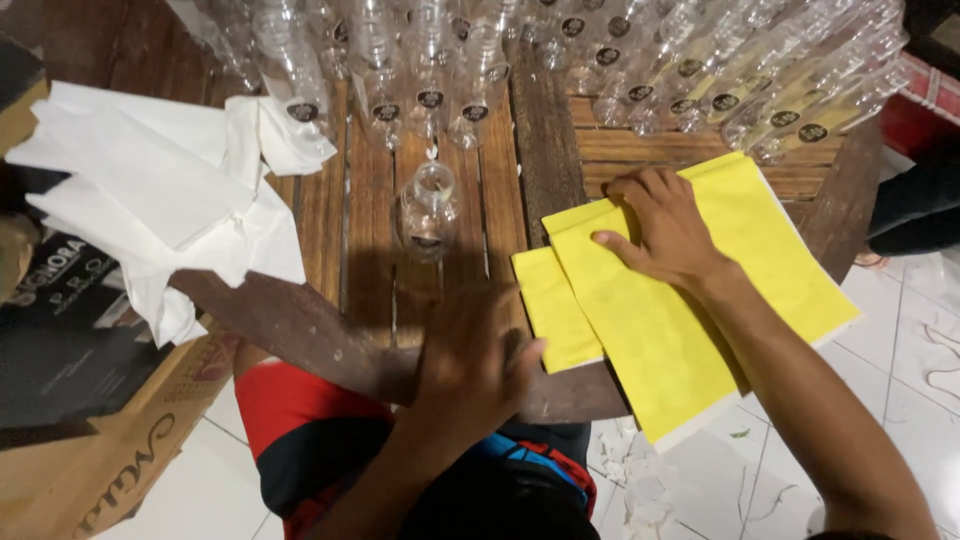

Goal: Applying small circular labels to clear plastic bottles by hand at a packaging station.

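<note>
From the head camera, a person sits at a dark wooden table [450, 210]. The right hand [665, 228] lies flat on a stack of yellow sheets [690, 330] at the right edge of the table. Its fingers are spread and pressing; it holds nothing closed. The long axis of the sheets runs from the far right toward the near edge, and their near ends hang over that edge.

The left hand [475, 365] is at the near edge, just left of the sheets. It is blurred, so I cannot tell if it grips anything. A lone clear bottle [428, 210] stands at the table's middle, straight beyond the left hand, which is the nearer hand to it. More bottles [560, 60] lie in rows along the far edge. White paper [150, 190] covers the left edge.
</note>
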